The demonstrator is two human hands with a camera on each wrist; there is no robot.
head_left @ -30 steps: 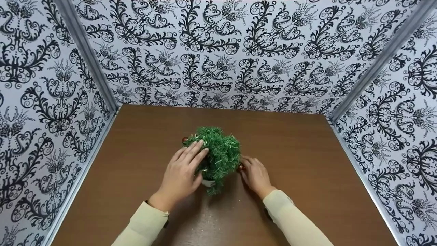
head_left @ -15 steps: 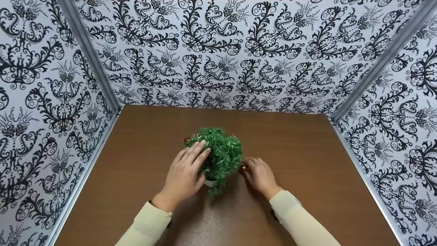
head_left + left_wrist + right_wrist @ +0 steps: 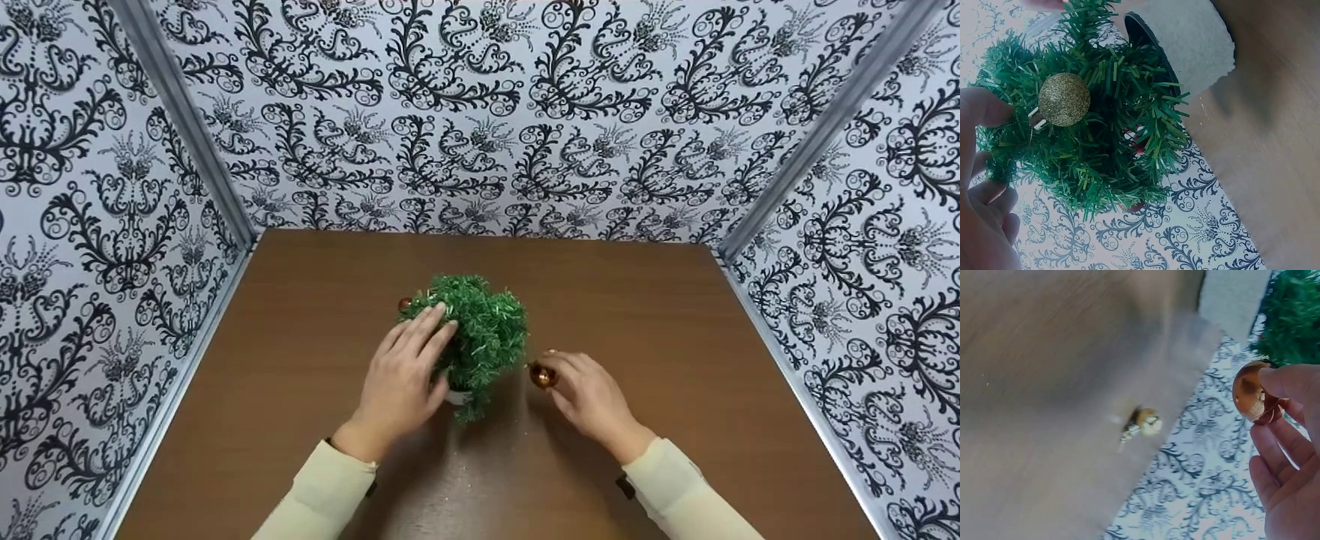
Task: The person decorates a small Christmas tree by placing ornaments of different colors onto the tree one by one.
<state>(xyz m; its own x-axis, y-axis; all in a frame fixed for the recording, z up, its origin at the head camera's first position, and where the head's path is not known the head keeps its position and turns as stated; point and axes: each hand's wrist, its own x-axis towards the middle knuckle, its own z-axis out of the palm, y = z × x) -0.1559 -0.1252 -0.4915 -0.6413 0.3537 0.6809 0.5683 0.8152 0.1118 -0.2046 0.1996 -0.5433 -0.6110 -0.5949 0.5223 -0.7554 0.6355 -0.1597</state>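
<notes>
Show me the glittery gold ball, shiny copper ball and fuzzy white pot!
Glittery gold ball (image 3: pixel 1064 99): left wrist view, its middle.
Shiny copper ball (image 3: pixel 1248 392): right wrist view, its uncovered side.
Fuzzy white pot (image 3: pixel 1193 48): left wrist view, its side.

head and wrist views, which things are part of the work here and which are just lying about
Part of the work:
small green tree, touched by the left hand
copper bauble, held in the right hand
gold glitter bauble, on the tree

Apparently just lying about for now:
small gold ornament, on the table
</notes>
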